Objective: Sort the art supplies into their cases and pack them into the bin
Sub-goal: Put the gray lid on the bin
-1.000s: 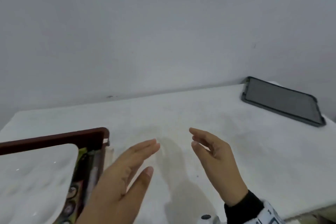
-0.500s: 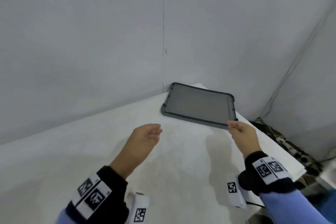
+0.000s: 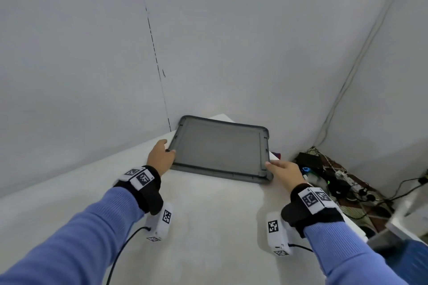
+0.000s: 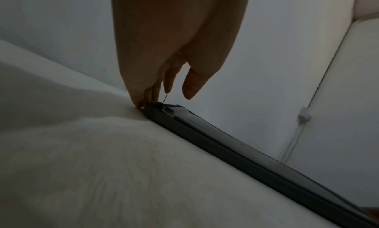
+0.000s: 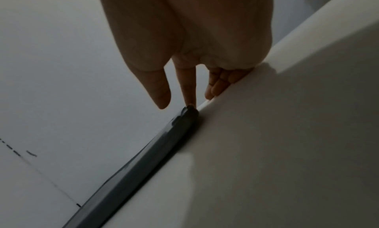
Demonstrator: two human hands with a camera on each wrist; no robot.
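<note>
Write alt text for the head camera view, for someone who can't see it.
Two hands reach the near corners of a flat grey lid lying on a white table: left hand at its left corner, right hand at its right.

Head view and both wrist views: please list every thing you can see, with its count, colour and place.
Lid: one, dark grey, flat on the table's far right corner, by the wall.
Table: one, white, against the grey wall.
Cables and power strips: several, mostly black and white, on the floor right of the table.
Wall cable: one, pale, running up the right wall.
Wrist cameras: two, white with black markers, under the wrists.
Sleeves: two, blue with black cuffs.
Left hand: fingers at the lid's near left corner.
Right hand: fingers at the lid's near right corner.
</note>
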